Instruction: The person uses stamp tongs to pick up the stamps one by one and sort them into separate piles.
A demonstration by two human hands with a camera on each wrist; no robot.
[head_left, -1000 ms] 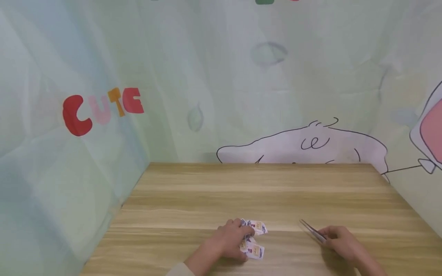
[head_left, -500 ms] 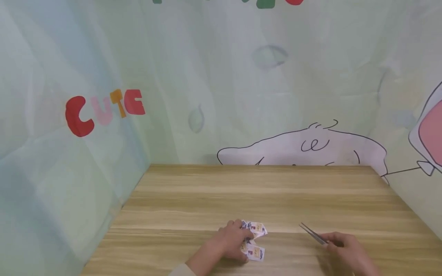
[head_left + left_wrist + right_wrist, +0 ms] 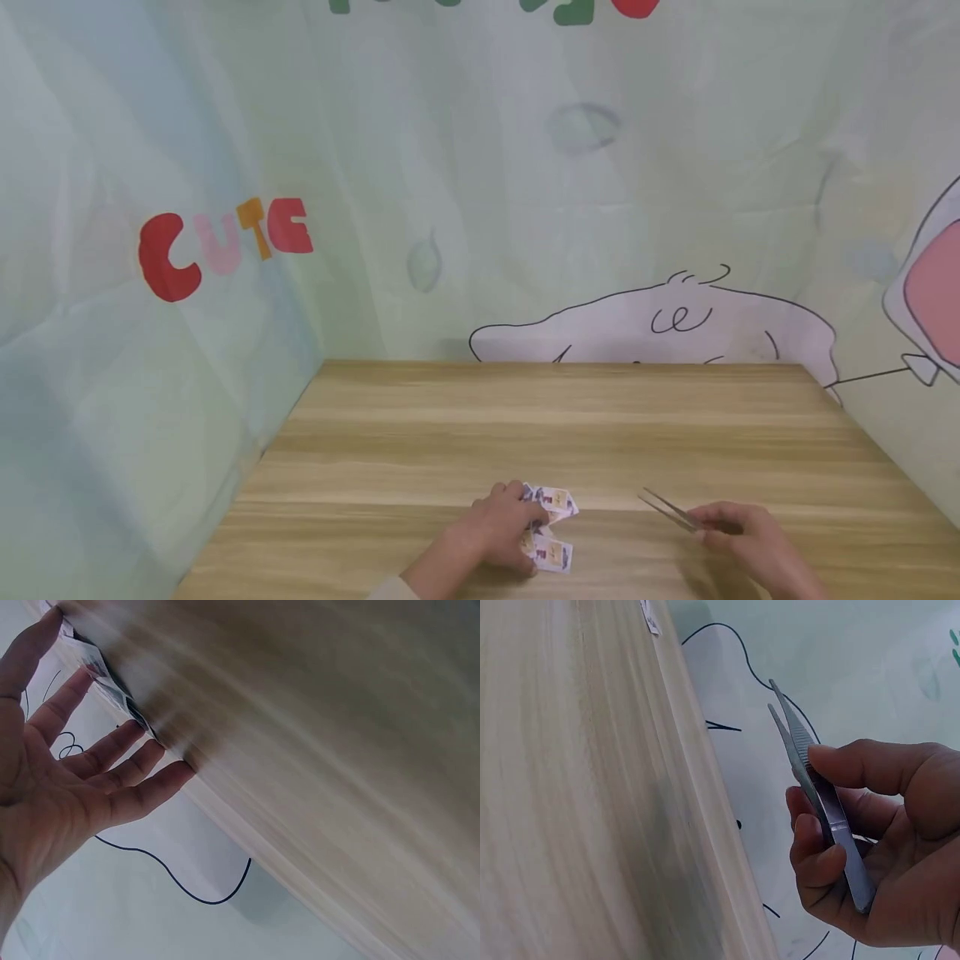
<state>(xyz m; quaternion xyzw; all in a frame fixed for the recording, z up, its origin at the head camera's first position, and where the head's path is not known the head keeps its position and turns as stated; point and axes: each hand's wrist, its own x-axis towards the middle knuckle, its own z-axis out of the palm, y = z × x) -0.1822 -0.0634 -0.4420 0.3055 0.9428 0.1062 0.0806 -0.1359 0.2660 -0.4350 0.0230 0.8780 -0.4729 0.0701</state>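
Several small printed paper pieces lie on the tabletop; an upper one [image 3: 557,500] and a lower one [image 3: 553,553] show beside my left hand [image 3: 497,525]. That hand rests on the pieces with its fingers spread, covering part of them. From the left wrist, the fingers reach out fairly straight, their tips down at the paper pieces [image 3: 96,661] and the wood. Off to the right, my right hand [image 3: 750,537] holds metal tweezers [image 3: 666,510] above the table. Thumb and fingers pinch the tweezers [image 3: 831,814] in the right wrist view, the two tips slightly apart.
A wood-grain table [image 3: 450,425] spans the lower part of the head view. Behind it and on the left hangs a pale printed cloth [image 3: 420,167], with coloured letters and a cartoon outline. One paper piece edge [image 3: 651,619] shows at the top of the right wrist view.
My right hand has turned the tweezers a little and brought their tips slightly left; the tips look wider apart. My left hand stays on the paper pieces. The head view has tilted up slightly.
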